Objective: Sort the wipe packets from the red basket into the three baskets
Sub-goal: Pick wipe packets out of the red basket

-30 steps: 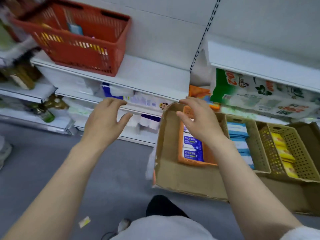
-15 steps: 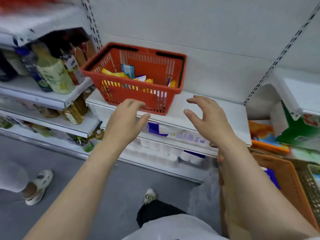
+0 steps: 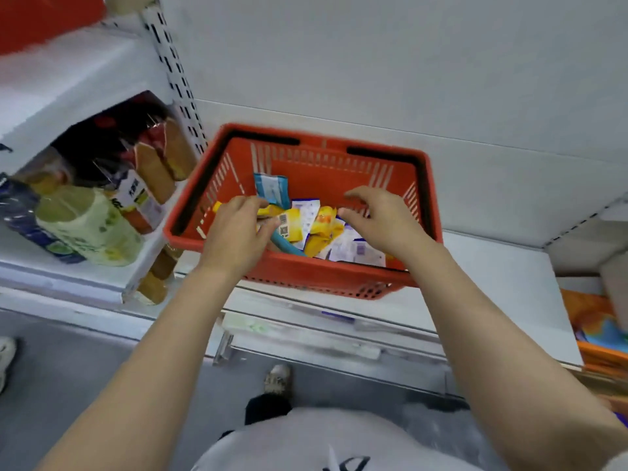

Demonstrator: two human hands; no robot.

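Observation:
The red basket (image 3: 339,277) stands on a white shelf (image 3: 492,277) in front of me and holds several wipe packets in yellow, teal and white-purple. My left hand (image 3: 238,232) is inside its left half, fingers and thumb curled onto a yellow packet (image 3: 283,219) with a barcode. A teal packet (image 3: 272,186) stands upright just behind that hand. My right hand (image 3: 384,219) hovers over the right half with fingers spread and curved, above the white-purple packets (image 3: 356,248) and holding nothing. The three sorting baskets are out of view, apart from something orange (image 3: 598,355) at the right border.
Bottles (image 3: 85,226) and bagged goods (image 3: 159,168) fill the shelf to the left of the basket, behind a perforated upright (image 3: 176,79). Lower shelves jut out below the basket. My shoe (image 3: 278,379) is on the grey floor, and another person's shoe (image 3: 5,355) sits at the left edge.
The view has swung left and up from the cardboard box with the three baskets to the red basket. Both hands have gone from hovering in front of it to reaching inside it.

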